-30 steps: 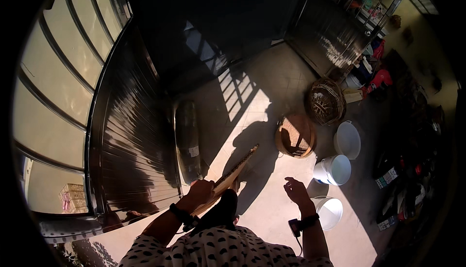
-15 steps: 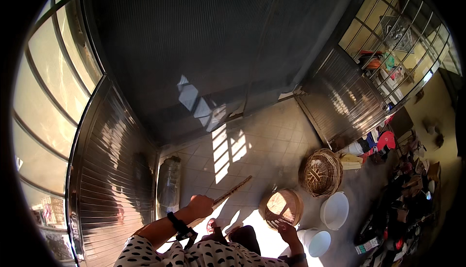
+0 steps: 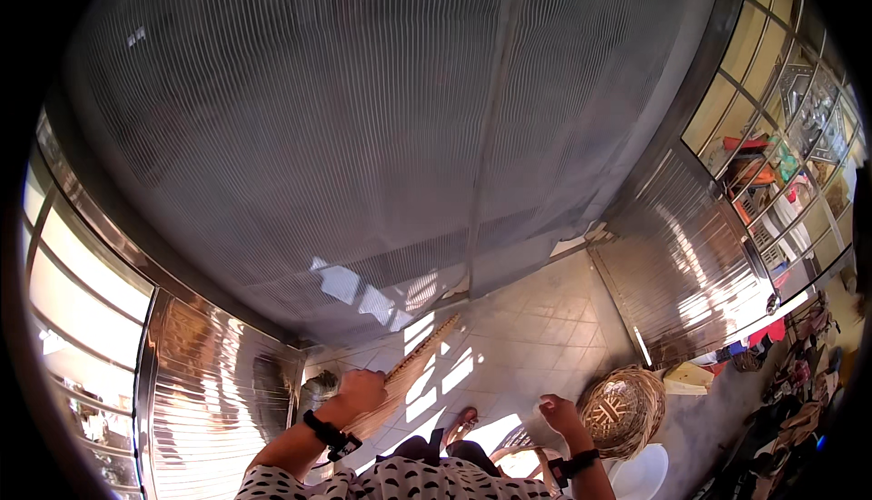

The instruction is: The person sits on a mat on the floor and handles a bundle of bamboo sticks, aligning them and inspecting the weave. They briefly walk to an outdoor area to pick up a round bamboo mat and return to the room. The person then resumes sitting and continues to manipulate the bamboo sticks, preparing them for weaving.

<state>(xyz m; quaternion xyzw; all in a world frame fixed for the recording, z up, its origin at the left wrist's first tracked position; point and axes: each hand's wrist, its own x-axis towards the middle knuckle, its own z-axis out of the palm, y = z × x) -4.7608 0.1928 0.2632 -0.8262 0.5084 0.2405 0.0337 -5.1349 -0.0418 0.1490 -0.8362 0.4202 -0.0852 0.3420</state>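
Thin tan panel (image 3: pixel 401 394), round wicker basket (image 3: pixel 655 405)

black-spotted white top (image 3: pixel 436 484) | black left wrist strap (image 3: pixel 322 427), boxy module (image 3: pixel 345 447) | black right wrist strap (image 3: pixel 582 460), dark box (image 3: pixel 558 474)

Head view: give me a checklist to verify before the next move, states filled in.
1. Left hand grips the tan panel: ok.
2. Right hand free: ok, looks curled and empty.
3. Right hand clear of the basket: cannot tell; close in this view.
4. Basket upright: ok, opening faces up.
5. White tub fully in view: not ok, cut off below.
6. Panel clear of the floor: cannot tell.
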